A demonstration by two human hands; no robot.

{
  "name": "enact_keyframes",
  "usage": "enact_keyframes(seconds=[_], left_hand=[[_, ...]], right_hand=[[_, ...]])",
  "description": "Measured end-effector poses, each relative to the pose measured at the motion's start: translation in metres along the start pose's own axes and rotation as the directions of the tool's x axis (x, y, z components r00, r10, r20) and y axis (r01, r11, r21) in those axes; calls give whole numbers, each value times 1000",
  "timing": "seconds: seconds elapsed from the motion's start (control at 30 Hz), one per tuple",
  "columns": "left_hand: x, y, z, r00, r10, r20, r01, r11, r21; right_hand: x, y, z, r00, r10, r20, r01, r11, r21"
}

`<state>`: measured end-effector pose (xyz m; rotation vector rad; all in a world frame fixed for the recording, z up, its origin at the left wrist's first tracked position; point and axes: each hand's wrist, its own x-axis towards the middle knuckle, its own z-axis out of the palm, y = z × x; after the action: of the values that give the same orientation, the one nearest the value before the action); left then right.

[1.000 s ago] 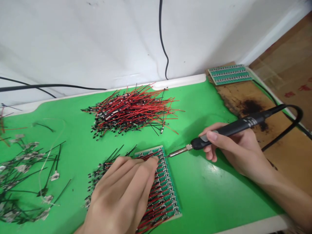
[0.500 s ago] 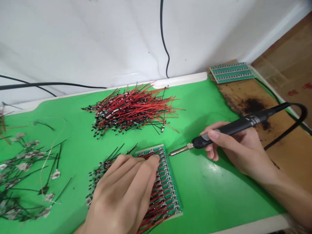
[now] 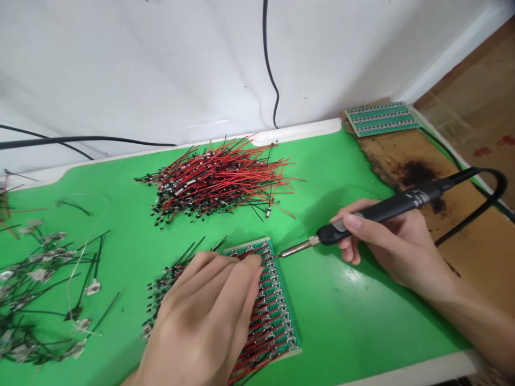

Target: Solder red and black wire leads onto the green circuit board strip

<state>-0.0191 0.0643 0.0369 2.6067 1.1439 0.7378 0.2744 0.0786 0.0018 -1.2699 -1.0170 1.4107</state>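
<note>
My right hand [image 3: 396, 246] grips a black soldering iron [image 3: 382, 212] like a pen. Its metal tip points left and ends at the upper right edge of a green circuit board [image 3: 293, 321]. Over the board's left part lies my left hand [image 3: 209, 305], fingers bent and pinched together near the upper solder pads. A thin wire seems to be in that pinch, mostly hidden by the fingertips. Rows of red wires [image 3: 267, 321] lie across the board below the fingers. Black wire ends with small connectors [image 3: 156, 295] stick out left of my left hand.
Behind the board is a heap of red and black wires [image 3: 217, 177] on the green mat [image 3: 341, 332]. Loose black leads with whitish tabs [image 3: 38, 276] lie at left. Another circuit board [image 3: 382, 119] rests on scorched brown board [image 3: 386, 155] at back right. The iron's cable [image 3: 501, 187] loops at right.
My left fingertips have shifted very slightly down and left over the board. The soldering iron and my right hand stay almost where they were.
</note>
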Motion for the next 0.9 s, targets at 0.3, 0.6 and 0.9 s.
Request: enact_keyframes(seconds=[0.3, 0.6, 0.9], left_hand=[[1, 0, 2, 1000, -15, -15, 14, 1000, -18], [-2, -3, 2, 999, 5, -53, -5, 1000, -16], [-4, -4, 5, 999, 27, -47, -27, 1000, -2]], right_hand=[[1, 0, 0, 1000, -2, 18, 1, 1000, 26], [3, 0, 0, 1000, 7, 18, -8, 999, 49], [1, -7, 6, 998, 39, -55, -33, 995, 96]])
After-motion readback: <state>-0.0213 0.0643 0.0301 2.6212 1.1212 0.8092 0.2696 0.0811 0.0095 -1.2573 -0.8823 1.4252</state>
